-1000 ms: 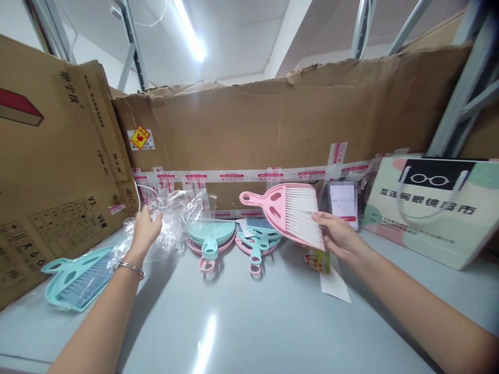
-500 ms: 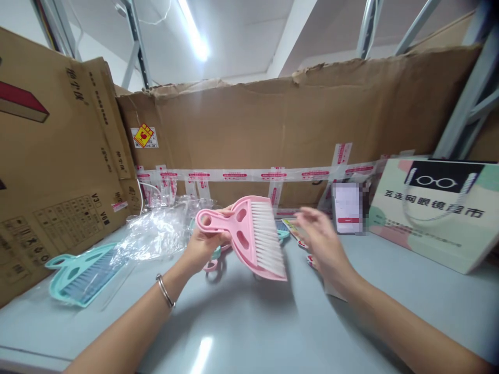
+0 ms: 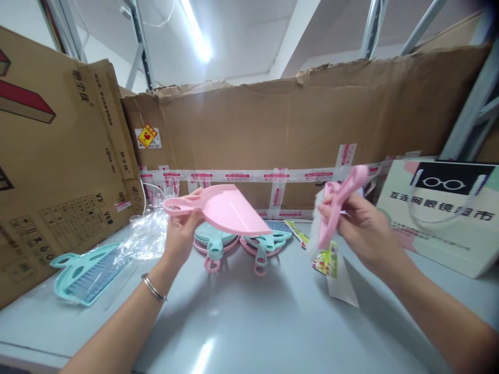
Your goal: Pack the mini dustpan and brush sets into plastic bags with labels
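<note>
My left hand (image 3: 180,235) grips the handle of a pink mini dustpan (image 3: 224,210), held flat above the grey table (image 3: 249,322). My right hand (image 3: 356,228) is closed on a pink hand brush (image 3: 337,208) with white bristles, held edge-on to the right of the dustpan and apart from it. Below and between my hands lie stacks of pink and teal dustpans (image 3: 212,241) and brushes (image 3: 265,244).
A teal dustpan-and-brush set (image 3: 83,267) lies at the left beside crumpled clear plastic bags (image 3: 146,236). Cardboard boxes (image 3: 273,135) wall the back and left. A paper carrier bag (image 3: 444,213) leans at the right. Printed paper cards (image 3: 331,265) lie below my right hand.
The pink set passed from my right hand to my left, then came apart: the left hand now holds the dustpan and the right hand the brush.
</note>
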Available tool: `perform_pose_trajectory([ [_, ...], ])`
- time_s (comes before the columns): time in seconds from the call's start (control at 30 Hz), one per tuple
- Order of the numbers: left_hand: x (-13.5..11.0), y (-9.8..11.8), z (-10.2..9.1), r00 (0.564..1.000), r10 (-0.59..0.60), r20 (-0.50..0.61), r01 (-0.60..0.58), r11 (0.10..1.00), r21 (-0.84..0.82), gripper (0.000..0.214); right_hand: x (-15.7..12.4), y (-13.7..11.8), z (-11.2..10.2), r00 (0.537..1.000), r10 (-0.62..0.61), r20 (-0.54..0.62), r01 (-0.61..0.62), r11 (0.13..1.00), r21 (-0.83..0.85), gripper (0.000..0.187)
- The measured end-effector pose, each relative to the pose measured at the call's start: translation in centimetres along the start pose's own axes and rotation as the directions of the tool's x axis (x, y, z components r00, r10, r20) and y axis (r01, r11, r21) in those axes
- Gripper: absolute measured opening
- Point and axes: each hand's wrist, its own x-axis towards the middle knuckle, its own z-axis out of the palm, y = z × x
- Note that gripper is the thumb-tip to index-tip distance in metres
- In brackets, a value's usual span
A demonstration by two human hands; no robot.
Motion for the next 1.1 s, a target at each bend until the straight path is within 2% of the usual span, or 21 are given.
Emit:
perform_pose_trajectory([
  [0.07,1.6,-0.3,-2.0,0.994,-0.06,-0.095,0.06,0.998,-0.011,0.035,1.4,1.2,-1.0,0.97,0.233,-0.074,-0.207,0.942,0.263,0.013],
  [0.13,2.7,-0.7,-3.4,0.972,-0.142,-0.188,0.133,0.989,-0.061,0.033,2.5,2.6,-1.5,0.881,0.46,-0.109,-0.352,0.793,0.496,0.007],
  [0.2,3.3,-1.1,-4.2,0.945,-0.209,-0.253,0.188,0.976,-0.107,0.028,3.0,4.0,-1.6,0.8,0.589,-0.115,-0.416,0.681,0.603,0.008],
  [0.23,3.4,-1.2,-4.4,0.932,-0.24,-0.272,0.215,0.969,-0.121,0.026,3.1,4.5,-1.5,0.785,0.611,-0.106,-0.431,0.66,0.616,0.009],
  [0.3,3.4,-1.4,-4.5,0.914,-0.286,-0.287,0.259,0.957,-0.129,0.024,2.9,5.3,-1.4,0.816,0.573,-0.074,-0.437,0.696,0.57,0.008],
  [0.37,3.3,-1.3,-4.5,0.912,-0.31,-0.268,0.289,0.95,-0.118,0.025,2.5,5.5,-1.3,0.891,0.452,-0.043,-0.398,0.824,0.402,0.004],
  [0.43,3.0,-1.0,-4.2,0.923,-0.338,-0.183,0.324,0.94,-0.104,0.029,2.1,5.5,-1.1,0.964,0.261,-0.052,-0.253,0.96,0.116,0.012],
  [0.5,2.6,-0.7,-3.9,0.916,-0.396,-0.067,0.39,0.917,-0.083,0.034,1.7,5.4,-0.9,0.993,0.05,-0.105,-0.067,0.984,-0.164,0.017],
  [0.57,2.1,-0.4,-3.2,0.885,-0.465,0.024,0.465,0.884,-0.044,0.036,1.4,5.4,-0.8,0.977,-0.141,-0.158,0.077,0.931,-0.357,0.019],
  [0.63,1.3,-0.1,-2.4,0.846,-0.527,0.08,0.528,0.849,0.004,0.034,1.2,5.3,-0.7,0.942,-0.284,-0.18,0.169,0.862,-0.477,0.022],
  [0.77,-0.4,0.2,-0.6,0.75,-0.626,0.213,0.629,0.775,0.064,0.03,0.9,4.5,-0.9,0.881,-0.455,-0.128,0.318,0.771,-0.551,0.022],
  [0.87,-1.5,-0.2,0.4,0.669,-0.666,0.33,0.679,0.728,0.092,0.032,0.9,4.0,-1.1,0.894,-0.432,-0.115,0.342,0.827,-0.446,0.019],
  [0.97,-2.2,-1.2,1.1,0.611,-0.68,0.405,0.708,0.699,0.105,0.032,1.1,4.4,-1.1,0.941,-0.269,-0.204,0.199,0.931,-0.307,0.021],
  [1.03,-2.6,-2.1,1.5,0.589,-0.697,0.41,0.727,0.678,0.109,0.034,1.2,4.9,-0.9,0.953,-0.142,-0.269,0.08,0.97,-0.229,0.026],
  [1.1,-3.0,-2.9,1.8,0.577,-0.721,0.385,0.742,0.659,0.122,0.036,1.3,5.4,-0.6,0.959,-0.025,-0.282,-0.001,0.996,-0.094,0.031],
])
